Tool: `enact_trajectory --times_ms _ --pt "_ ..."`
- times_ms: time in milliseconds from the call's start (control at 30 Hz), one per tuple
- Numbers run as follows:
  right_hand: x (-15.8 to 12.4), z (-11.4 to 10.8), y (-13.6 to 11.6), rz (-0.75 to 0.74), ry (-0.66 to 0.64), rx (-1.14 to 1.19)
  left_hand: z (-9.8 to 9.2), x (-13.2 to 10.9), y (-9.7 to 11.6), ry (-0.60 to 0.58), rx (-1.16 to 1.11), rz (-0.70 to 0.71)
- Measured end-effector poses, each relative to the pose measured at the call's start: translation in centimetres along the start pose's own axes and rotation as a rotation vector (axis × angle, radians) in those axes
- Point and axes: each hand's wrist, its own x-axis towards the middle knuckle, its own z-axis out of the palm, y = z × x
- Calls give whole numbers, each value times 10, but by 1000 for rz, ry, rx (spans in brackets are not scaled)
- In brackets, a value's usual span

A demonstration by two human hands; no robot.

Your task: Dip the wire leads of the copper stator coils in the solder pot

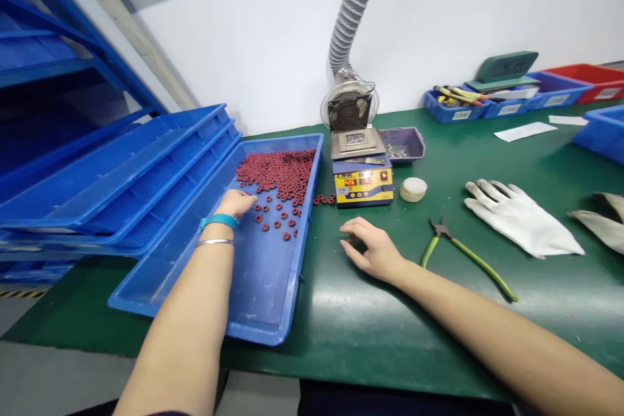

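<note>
Centre: we should lift outlying red toroids singly; whether our left hand pinches one is unclear; our right hand gapes.

Left forearm: bare, rising from the bottom edge, stretched forward and leaning slightly rightward.
Left wrist: circled by a turquoise wristband, with a thin silver bangle below it.
Left hand: back turned up, fingers bent and bunched toward the right; whether the fingertips grip anything is too small to tell.
Right forearm: bare, slanting in from the lower right corner.
Right wrist: bare, nearly straight.
Right hand: pointing left, fingers loosely curled, thumb apart from them.
</note>
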Motion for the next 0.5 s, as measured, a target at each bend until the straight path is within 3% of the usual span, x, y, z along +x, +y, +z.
enact_trajectory --times_ms 100,233,333,500 --pt "12 5 3 198 -183 -164 6 -7 33 117 -31 129" --pt "51 15 -6 361 -300 -379 24 -27 63 150 -79 386" --pt "87 23 -17 366 -295 -498 30 -38 68 186 -81 496" --pt "129 37 -25 425 -332 -593 25 -40 65 211 -146 519"
